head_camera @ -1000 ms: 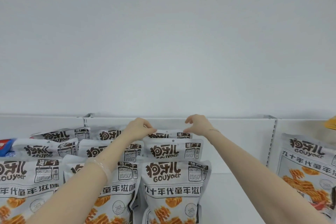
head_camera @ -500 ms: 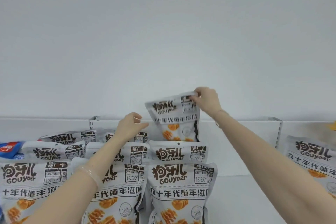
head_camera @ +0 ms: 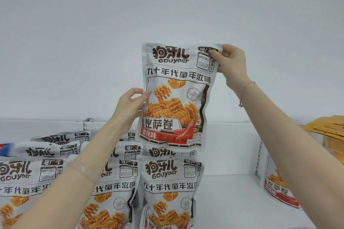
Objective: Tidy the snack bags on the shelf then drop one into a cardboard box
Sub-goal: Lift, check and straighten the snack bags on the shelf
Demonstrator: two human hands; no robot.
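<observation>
A grey snack bag (head_camera: 176,98) with orange crisps and a red chilli printed on it hangs upright in the air above the shelf. My right hand (head_camera: 229,63) pinches its top right corner. My left hand (head_camera: 130,106) holds its left edge about halfway down, thumb on the front. Below, several matching grey snack bags (head_camera: 167,188) stand in rows on the white shelf (head_camera: 227,201). No cardboard box is in view.
Another grey bag (head_camera: 277,186) leans at the right behind a white metal divider (head_camera: 259,158). Yellow packets (head_camera: 329,128) are stacked at the far right. A blue and red packet (head_camera: 3,149) peeks in at the far left. A white wall rises behind the shelf.
My right hand has lifted one bag from the back row up and toward me. My left hand has left the row and taken the bag's left edge.
</observation>
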